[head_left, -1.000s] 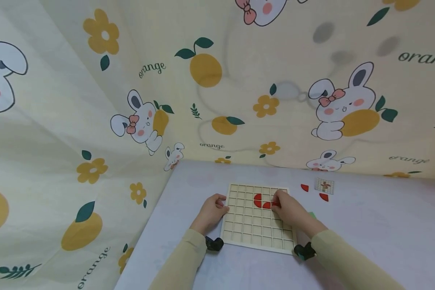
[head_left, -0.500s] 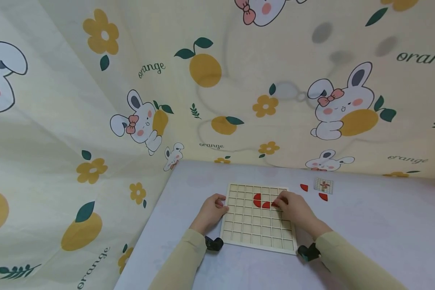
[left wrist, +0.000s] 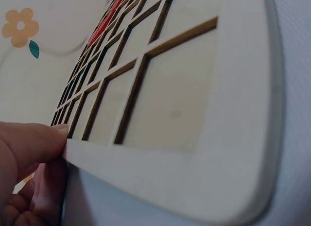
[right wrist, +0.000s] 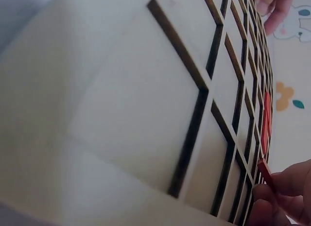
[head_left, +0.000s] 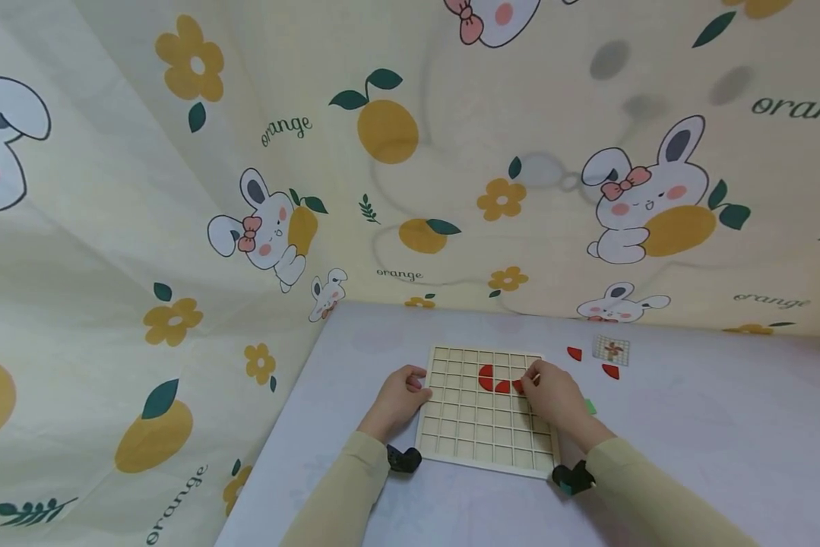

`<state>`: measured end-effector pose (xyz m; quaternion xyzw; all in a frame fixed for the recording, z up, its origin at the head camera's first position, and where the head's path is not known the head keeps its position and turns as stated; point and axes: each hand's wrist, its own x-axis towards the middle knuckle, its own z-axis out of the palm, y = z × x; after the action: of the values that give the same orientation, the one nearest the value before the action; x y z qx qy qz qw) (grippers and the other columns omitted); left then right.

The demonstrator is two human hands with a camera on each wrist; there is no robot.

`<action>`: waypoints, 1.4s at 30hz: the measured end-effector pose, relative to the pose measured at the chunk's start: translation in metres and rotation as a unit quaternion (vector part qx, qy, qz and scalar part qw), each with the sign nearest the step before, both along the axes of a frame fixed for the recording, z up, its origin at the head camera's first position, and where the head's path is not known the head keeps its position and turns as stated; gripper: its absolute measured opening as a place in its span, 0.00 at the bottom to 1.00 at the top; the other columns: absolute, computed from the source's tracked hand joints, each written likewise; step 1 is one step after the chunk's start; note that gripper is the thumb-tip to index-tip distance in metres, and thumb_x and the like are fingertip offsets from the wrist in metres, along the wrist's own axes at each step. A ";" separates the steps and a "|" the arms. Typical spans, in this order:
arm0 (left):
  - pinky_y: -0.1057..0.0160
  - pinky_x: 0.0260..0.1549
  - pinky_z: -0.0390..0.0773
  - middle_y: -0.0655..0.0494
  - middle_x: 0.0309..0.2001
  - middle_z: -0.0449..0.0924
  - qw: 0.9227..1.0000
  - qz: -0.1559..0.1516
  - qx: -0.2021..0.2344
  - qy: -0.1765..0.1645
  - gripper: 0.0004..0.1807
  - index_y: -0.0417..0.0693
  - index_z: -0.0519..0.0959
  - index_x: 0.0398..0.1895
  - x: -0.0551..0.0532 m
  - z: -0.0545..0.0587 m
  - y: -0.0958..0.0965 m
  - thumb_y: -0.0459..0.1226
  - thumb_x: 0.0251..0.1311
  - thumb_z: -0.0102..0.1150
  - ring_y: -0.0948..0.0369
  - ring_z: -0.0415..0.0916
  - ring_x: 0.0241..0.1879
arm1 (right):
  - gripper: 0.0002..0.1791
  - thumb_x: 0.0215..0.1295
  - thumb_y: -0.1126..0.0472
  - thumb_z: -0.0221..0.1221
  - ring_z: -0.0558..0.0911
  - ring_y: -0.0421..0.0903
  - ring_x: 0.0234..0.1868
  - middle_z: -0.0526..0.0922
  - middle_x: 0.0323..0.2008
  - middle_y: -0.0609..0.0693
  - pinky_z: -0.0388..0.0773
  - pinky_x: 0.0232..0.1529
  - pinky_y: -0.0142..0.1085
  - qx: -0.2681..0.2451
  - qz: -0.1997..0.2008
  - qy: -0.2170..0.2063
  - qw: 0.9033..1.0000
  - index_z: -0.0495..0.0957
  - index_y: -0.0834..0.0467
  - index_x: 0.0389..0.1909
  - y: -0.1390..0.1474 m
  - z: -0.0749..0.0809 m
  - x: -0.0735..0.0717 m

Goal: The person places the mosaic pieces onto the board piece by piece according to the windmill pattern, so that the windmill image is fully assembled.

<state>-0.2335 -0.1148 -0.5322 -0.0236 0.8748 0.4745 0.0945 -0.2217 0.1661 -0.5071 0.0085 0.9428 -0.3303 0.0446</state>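
Note:
A pale wooden grid board lies on the table in the head view. My left hand holds its left edge; in the left wrist view the thumb touches the rim and the other fingers are curled below. Above the board's right part, my right hand pinches a red quarter-circle piece, seen as a tilted red piece in the right wrist view. Left of it, a red piece and a pair of red pieces forming a half circle sit in grid cells.
Behind the board to the right lie a red piece, another red piece and a small pattern card with a red pinwheel design. A green piece shows partly behind the right wrist. A printed cloth rises behind the table.
My right hand has shifted slightly to the right from a second ago, showing more of the pinched red piece. The green piece, hidden half a second ago, shows again. The left hand stays put.

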 end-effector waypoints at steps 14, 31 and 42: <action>0.61 0.37 0.72 0.56 0.38 0.72 1.000 -0.012 -0.003 0.012 0.19 0.48 0.76 0.54 -0.001 -0.004 -0.002 0.37 0.60 0.65 0.60 0.71 0.37 | 0.11 0.65 0.58 0.62 0.73 0.48 0.30 0.77 0.29 0.51 0.71 0.30 0.37 0.019 0.018 -0.021 0.999 0.73 0.60 0.40 -0.003 -0.006 0.003; 0.61 0.35 0.72 0.55 0.38 0.72 1.000 -0.002 0.006 0.002 0.18 0.48 0.75 0.54 0.001 0.001 -0.003 0.37 0.60 0.65 0.60 0.71 0.37 | 0.10 0.64 0.58 0.63 0.72 0.47 0.29 0.74 0.27 0.50 0.70 0.30 0.38 0.029 0.023 -0.001 0.999 0.75 0.60 0.37 -0.007 -0.005 0.006; 0.62 0.35 0.72 0.56 0.37 0.72 1.000 -0.011 0.002 0.014 0.18 0.47 0.76 0.53 0.000 -0.001 -0.003 0.37 0.59 0.65 0.60 0.70 0.36 | 0.20 0.68 0.53 0.58 0.77 0.55 0.43 0.78 0.45 0.58 0.77 0.37 0.43 -0.002 0.032 0.001 0.999 0.73 0.63 0.53 0.052 0.013 -0.002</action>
<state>-0.2330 -0.1183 -0.5331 -0.0069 0.8755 0.4753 0.0872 -0.2240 0.2185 -0.4945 -0.0218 0.9419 -0.3309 0.0539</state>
